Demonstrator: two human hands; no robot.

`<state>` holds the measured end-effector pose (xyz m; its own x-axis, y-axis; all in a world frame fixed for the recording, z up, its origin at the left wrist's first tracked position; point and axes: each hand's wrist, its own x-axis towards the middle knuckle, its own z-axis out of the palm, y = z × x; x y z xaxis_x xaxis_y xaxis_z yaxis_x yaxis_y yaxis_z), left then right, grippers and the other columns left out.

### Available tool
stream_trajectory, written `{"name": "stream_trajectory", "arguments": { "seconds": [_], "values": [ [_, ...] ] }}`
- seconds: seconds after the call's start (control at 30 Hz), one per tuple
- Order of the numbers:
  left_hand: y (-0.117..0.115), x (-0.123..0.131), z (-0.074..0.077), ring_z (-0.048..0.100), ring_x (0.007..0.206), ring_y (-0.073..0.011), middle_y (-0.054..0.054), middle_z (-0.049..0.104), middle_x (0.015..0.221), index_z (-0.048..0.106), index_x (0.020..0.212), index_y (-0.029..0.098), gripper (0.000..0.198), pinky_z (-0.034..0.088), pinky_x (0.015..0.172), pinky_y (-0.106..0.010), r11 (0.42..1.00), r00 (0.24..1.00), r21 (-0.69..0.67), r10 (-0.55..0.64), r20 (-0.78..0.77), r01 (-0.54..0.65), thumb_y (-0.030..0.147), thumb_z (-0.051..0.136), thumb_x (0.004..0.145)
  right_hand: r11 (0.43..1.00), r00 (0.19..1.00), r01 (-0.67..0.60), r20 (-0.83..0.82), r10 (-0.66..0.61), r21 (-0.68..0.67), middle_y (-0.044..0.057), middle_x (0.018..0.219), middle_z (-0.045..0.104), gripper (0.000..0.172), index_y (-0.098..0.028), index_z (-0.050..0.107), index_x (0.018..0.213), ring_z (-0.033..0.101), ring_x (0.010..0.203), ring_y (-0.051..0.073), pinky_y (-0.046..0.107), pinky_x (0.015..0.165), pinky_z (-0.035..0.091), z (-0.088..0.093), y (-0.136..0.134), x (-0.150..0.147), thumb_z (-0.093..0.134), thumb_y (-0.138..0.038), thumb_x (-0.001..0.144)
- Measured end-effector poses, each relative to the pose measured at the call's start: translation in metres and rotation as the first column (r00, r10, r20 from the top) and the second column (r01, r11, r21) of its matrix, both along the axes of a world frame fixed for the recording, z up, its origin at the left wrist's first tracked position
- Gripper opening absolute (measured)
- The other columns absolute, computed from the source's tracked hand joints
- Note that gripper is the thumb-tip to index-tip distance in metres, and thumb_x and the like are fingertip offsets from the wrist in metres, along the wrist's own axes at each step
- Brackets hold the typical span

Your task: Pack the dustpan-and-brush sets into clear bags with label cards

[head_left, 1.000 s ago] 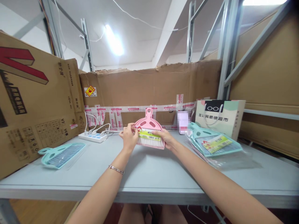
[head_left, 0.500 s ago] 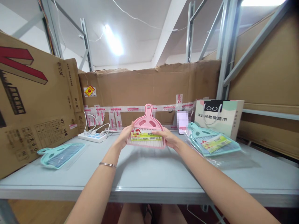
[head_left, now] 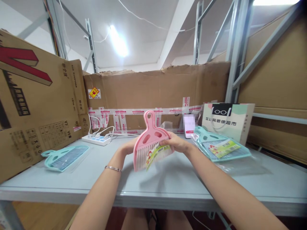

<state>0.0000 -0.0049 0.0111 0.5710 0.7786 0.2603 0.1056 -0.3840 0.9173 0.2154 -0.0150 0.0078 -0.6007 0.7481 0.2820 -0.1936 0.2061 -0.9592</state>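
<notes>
A pink dustpan and brush set (head_left: 153, 134), handle up and tilted, is held above the middle of the table. White bristles show at its lower part, and a yellow-green label card (head_left: 157, 151) curls away from them. My right hand (head_left: 178, 142) grips the set's right edge, its fingers closed over the card and pan. My left hand (head_left: 129, 147) reaches behind the left side of the pan, which hides its fingers. A bit of clear plastic (head_left: 167, 125) shows behind the pan near my right hand.
A turquoise dustpan set (head_left: 64, 158) lies at the left, with more turquoise sets (head_left: 223, 147) in clear plastic at the right. Behind stand a white power strip (head_left: 97, 139), a phone (head_left: 189, 126) and a paper bag (head_left: 226, 124). Cardboard boxes (head_left: 148, 89) wall the table (head_left: 107, 188).
The pink set has turned and tilted, its left side now lower and nearer. My left hand has gone from its left edge to behind it. The label card has bent outward.
</notes>
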Motion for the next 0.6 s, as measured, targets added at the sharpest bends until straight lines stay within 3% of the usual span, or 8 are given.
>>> {"name": "stream_trajectory", "arguments": {
  "seconds": [0.07,0.17,0.23,0.3,0.37,0.47,0.53,0.6],
  "values": [
    [0.003,-0.001,0.001,0.06,0.076,-0.0214,-0.005,0.067,0.08,0.066,0.094,0.017,0.037,0.048,0.068,-0.031,0.999,0.998,0.006,0.033,0.05,-0.034,0.025,0.071,0.059,1.0,0.998,0.01,-0.062,-0.01,-0.005,0.005,0.086,0.071,0.042,-0.015,0.064,0.096,0.066,0.078,0.019,0.033,0.075,0.051,0.002,-0.001,0.002,0.076,-0.023,0.057],
    [0.015,-0.005,0.001,0.059,0.08,-0.0186,-0.005,0.064,0.09,0.063,0.098,0.016,0.039,0.047,0.072,-0.029,0.97,0.963,0.072,0.216,0.162,-0.23,0.025,0.069,0.06,0.995,0.975,0.104,-0.195,-0.104,-0.01,0.005,0.084,0.071,0.039,-0.016,0.065,0.094,0.067,0.078,0.02,0.031,0.073,0.053,0.005,0.002,0.007,0.076,-0.025,0.058],
    [0.023,-0.01,0.001,0.057,0.08,-0.0152,-0.006,0.06,0.098,0.059,0.104,0.016,0.045,0.046,0.073,-0.028,0.908,0.905,0.14,0.358,0.231,-0.395,0.023,0.069,0.06,0.975,0.925,0.216,-0.311,-0.22,-0.048,0.005,0.081,0.072,0.033,-0.016,0.066,0.089,0.067,0.076,0.02,0.03,0.071,0.054,0.005,0.011,0.012,0.075,-0.025,0.058],
    [0.029,-0.015,0.002,0.054,0.078,-0.0118,-0.005,0.054,0.103,0.054,0.112,0.018,0.053,0.045,0.075,-0.027,0.841,0.859,0.209,0.447,0.249,-0.498,0.019,0.068,0.06,0.929,0.821,0.348,-0.437,-0.367,-0.127,0.003,0.076,0.071,0.026,-0.017,0.065,0.084,0.068,0.074,0.02,0.031,0.072,0.055,0.004,0.024,0.019,0.073,-0.023,0.059],
    [0.032,-0.02,0.002,0.052,0.077,-0.0104,-0.004,0.05,0.102,0.048,0.119,0.02,0.06,0.044,0.076,-0.027,0.85,0.883,0.244,0.433,0.183,-0.468,0.015,0.066,0.061,0.855,0.675,0.463,-0.532,-0.511,-0.233,0.002,0.073,0.071,0.021,-0.017,0.064,0.082,0.068,0.072,0.019,0.032,0.071,0.056,0.001,0.039,0.027,0.069,-0.019,0.062],
    [0.031,-0.024,0.0,0.05,0.081,-0.0128,-0.003,0.05,0.094,0.04,0.125,0.02,0.068,0.044,0.076,-0.029,0.927,0.95,0.217,0.313,-0.006,-0.305,0.015,0.064,0.062,0.751,0.492,0.545,-0.583,-0.647,-0.373,0.001,0.073,0.071,0.018,-0.017,0.062,0.083,0.067,0.071,0.017,0.031,0.07,0.056,-0.005,0.057,0.038,0.063,-0.011,0.066],
    [0.027,-0.025,-0.001,0.051,0.086,-0.0154,-0.003,0.051,0.093,0.039,0.126,0.019,0.071,0.043,0.079,-0.031,0.938,0.943,0.208,0.309,-0.128,-0.279,0.018,0.068,0.06,0.699,0.416,0.563,-0.58,-0.7,-0.441,0.0,0.072,0.07,0.019,-0.017,0.062,0.085,0.067,0.069,0.015,0.03,0.069,0.057,-0.007,0.064,0.042,0.059,-0.009,0.068],
    [0.022,-0.024,0.0,0.052,0.091,-0.0178,-0.004,0.054,0.094,0.041,0.125,0.019,0.074,0.041,0.083,-0.033,0.941,0.917,0.195,0.32,-0.238,-0.277,0.027,0.072,0.058,0.689,0.398,0.563,-0.581,-0.71,-0.456,0.001,0.073,0.07,0.017,-0.018,0.061,0.086,0.067,0.067,0.015,0.032,0.067,0.057,-0.008,0.067,0.044,0.058,-0.012,0.071]
  ]
}}
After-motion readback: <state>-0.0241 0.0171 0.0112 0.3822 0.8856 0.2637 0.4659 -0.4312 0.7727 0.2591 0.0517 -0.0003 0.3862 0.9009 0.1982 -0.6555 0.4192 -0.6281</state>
